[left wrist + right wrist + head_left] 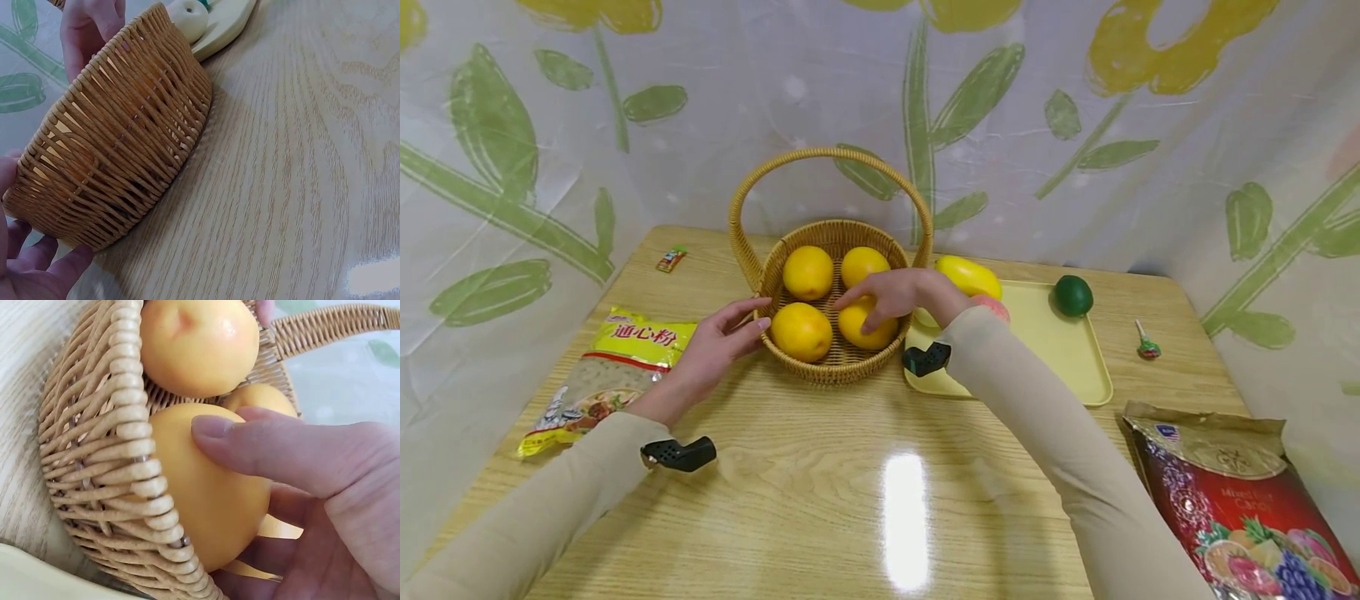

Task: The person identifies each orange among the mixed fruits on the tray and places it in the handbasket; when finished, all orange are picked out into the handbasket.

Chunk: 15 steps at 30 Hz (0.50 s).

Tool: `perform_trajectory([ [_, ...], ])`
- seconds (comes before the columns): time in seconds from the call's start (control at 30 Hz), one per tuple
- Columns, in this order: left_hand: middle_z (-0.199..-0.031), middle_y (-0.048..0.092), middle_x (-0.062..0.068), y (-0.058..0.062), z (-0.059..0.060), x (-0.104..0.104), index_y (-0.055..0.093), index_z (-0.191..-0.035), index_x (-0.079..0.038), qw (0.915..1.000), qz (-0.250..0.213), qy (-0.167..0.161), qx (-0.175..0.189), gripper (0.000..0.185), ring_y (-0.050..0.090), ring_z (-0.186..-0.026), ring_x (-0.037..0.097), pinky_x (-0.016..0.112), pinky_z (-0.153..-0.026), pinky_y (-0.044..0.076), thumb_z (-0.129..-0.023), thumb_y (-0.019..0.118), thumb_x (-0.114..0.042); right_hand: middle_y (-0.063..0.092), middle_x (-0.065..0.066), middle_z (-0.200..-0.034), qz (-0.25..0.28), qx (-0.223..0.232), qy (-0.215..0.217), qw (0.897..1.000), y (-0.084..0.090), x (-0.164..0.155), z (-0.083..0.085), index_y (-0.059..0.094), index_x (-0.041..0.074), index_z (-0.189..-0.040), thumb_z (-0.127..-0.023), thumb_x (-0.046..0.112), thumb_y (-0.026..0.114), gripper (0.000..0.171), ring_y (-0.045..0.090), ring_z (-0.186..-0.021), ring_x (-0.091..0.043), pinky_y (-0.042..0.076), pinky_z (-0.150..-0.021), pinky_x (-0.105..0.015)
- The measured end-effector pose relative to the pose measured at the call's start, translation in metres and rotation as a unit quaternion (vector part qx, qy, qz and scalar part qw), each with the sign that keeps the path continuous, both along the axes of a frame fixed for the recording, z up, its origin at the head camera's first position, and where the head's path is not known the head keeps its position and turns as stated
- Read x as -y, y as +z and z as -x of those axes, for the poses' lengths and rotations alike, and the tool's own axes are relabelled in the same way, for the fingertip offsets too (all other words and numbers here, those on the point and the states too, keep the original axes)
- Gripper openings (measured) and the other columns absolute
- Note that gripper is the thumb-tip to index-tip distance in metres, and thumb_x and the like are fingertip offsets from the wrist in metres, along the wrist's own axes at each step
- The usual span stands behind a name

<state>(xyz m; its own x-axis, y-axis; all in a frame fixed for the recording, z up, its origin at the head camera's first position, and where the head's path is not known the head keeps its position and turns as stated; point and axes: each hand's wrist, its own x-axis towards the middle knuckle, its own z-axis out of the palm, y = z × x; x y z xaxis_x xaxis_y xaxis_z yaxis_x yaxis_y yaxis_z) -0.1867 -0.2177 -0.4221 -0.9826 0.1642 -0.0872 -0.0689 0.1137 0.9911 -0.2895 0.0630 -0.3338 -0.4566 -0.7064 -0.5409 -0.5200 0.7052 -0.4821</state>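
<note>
A wicker basket point(838, 372) with a tall arched handle holds several round yellow-orange fruits, such as the near-left one point(801, 332). My left hand point(718, 346) holds the basket's left side, its fingers along the rim and outer wall. Inside the basket, my right hand point(895, 293) grips the near-right yellow-orange fruit point(200, 487); the thumb lies across its top and the fingers curl around its far side. That fruit sits right beside the woven rim, partly hidden by the hand in the head view.
A pale yellow tray point(1052, 358) at right bears a yellow fruit point(972, 277), a pinkish fruit point(992, 307) and a dark green fruit point(1073, 296). Around it are a lollipop point(1147, 343), a candy bag point(1240, 500), a pasta bag point(613, 375) and a small wrapped candy point(672, 258).
</note>
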Motion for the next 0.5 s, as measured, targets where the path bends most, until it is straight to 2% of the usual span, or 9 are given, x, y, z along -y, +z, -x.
perform_trajectory([
  [0.23, -0.160, 0.024, 0.007, 0.002, -0.001, 0.000, 0.039, -0.148, -0.004, 1.0000, 0.001, -0.001, 0.001, 0.058, 0.025, -0.145, 0.025, 0.035, -0.104, 0.044, -0.100, 0.058, -0.029, 0.028, 0.001, -0.158, 0.017, 0.002, 0.015, 1.000, -0.001, -0.004, -0.002, 0.039, 0.025, -0.151, -0.097, 0.018, 0.062, 0.059, 0.019, -0.146, -0.019, 0.016, -0.121, -0.039],
  [0.5, -0.160, 0.023, 0.007, 0.002, -0.002, 0.000, 0.039, -0.148, -0.003, 1.0000, 0.002, -0.002, -0.001, 0.058, 0.025, -0.145, 0.025, 0.033, -0.102, 0.046, -0.100, 0.058, -0.028, 0.034, 0.000, -0.156, 0.045, -0.050, 0.040, 0.997, 0.006, -0.010, -0.012, 0.042, 0.023, -0.150, -0.098, 0.020, 0.061, 0.055, 0.025, -0.144, -0.020, 0.021, -0.119, -0.035],
])
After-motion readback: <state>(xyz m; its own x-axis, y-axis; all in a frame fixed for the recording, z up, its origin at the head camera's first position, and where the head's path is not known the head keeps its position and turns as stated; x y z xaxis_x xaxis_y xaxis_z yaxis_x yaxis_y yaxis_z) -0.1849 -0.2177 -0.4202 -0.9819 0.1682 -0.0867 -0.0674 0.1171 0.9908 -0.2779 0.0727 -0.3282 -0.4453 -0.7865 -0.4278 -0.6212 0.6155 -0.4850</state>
